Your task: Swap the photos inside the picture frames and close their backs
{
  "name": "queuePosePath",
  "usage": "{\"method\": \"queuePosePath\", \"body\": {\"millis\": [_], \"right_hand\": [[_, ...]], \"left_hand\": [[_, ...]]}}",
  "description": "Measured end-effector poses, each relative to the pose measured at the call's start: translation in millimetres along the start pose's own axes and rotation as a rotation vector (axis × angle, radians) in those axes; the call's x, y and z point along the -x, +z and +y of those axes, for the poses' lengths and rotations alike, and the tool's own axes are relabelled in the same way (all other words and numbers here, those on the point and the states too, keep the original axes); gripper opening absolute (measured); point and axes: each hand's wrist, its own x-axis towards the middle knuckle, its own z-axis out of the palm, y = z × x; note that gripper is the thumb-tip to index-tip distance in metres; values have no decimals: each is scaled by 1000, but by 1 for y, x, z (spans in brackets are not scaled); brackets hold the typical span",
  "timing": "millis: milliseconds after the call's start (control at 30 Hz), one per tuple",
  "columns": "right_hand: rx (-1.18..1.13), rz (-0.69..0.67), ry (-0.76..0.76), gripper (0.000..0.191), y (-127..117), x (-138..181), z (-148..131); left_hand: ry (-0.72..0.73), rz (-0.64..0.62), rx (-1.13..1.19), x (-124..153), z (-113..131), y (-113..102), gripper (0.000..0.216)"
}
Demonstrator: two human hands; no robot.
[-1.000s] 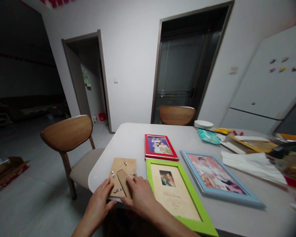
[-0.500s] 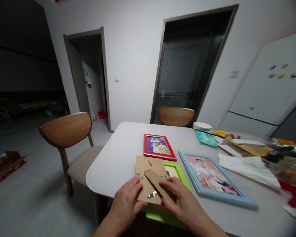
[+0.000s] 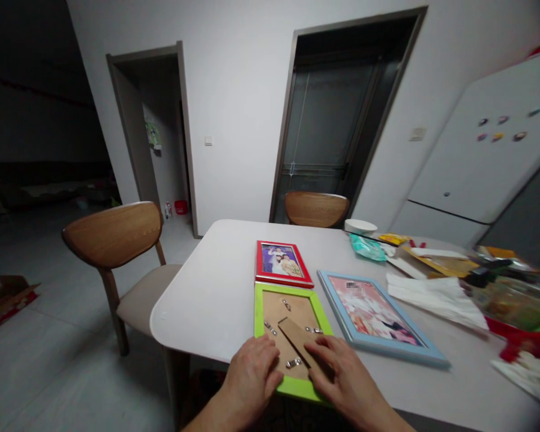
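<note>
A lime-green picture frame (image 3: pixel 260 309) lies at the table's near edge. Inside its border sits a brown backing board (image 3: pixel 274 303), with several small metal clips and a slanted stand leg (image 3: pixel 297 336) on its back. My left hand (image 3: pixel 252 375) is closed on the frame's lower left side, thumb over the corner of the board. With bent fingers, my right hand (image 3: pixel 344 372) pinches the stand leg near its lower end. A red picture frame (image 3: pixel 281 279) with a photo touches or nearly touches the green one's far side. On the right lies a larger light-blue picture frame (image 3: pixel 387 348) with a photo.
Beyond the blue frame are white paper (image 3: pixel 436 297), a teal packet (image 3: pixel 366 247), a white bowl (image 3: pixel 360 227) and a jumble of containers at the right. Wooden chairs stand at the left (image 3: pixel 117 234) and far side (image 3: pixel 316 209) of the white table (image 3: pixel 198 294).
The backing board has moved from lying across the green frame's left side to sitting within its border. Both hands moved slightly right with it, and the view shifted a little.
</note>
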Motion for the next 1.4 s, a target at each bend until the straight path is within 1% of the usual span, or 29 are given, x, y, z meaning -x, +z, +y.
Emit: {"method": "queuePosePath", "body": {"millis": [67,167,233,333,433,600,767,933,1000,1067,1133,1200,1300,1400], "right_hand": [[31,27,-15,32,4,0,0],[38,41,-30,30,3,-3,0],[39,62,-20,29,-1,-9,4],[74,106,52,29,-4,-23,16],[113,104,114,27,-2,-34,28],[121,104,145,26,1,-40,33],[95,70,107,23,-2,-38,29],[84,73,75,26,-4,-33,29],[80,102,46,28,-6,-28,25],[66,125,-15,28,-7,-20,15],[28,78,-110,27,-8,-11,0],[4,-14,-192,25,-8,-4,-16],[44,-75,-226,22,-9,1,-33],[83,-104,-249,20,-12,3,-37]], "left_hand": [[23,-22,12,3,-2,0,38],[24,-62,12,6,-4,0,52],[18,-79,5,7,-5,-1,50],[12,-89,4,6,-3,-1,44],[0,-98,-3,5,-2,-1,39],[-21,-106,-24,4,1,-2,42],[-74,-121,-50,5,8,-7,48],[-61,-122,-57,5,9,-8,53],[-49,-122,-57,6,7,-7,53],[-43,-113,-55,6,6,-6,50],[-40,-104,-57,7,5,-5,50],[-36,-102,-63,8,4,-4,50],[-35,-107,-68,8,4,-3,47],[-33,-95,-56,9,4,-3,43]]}}
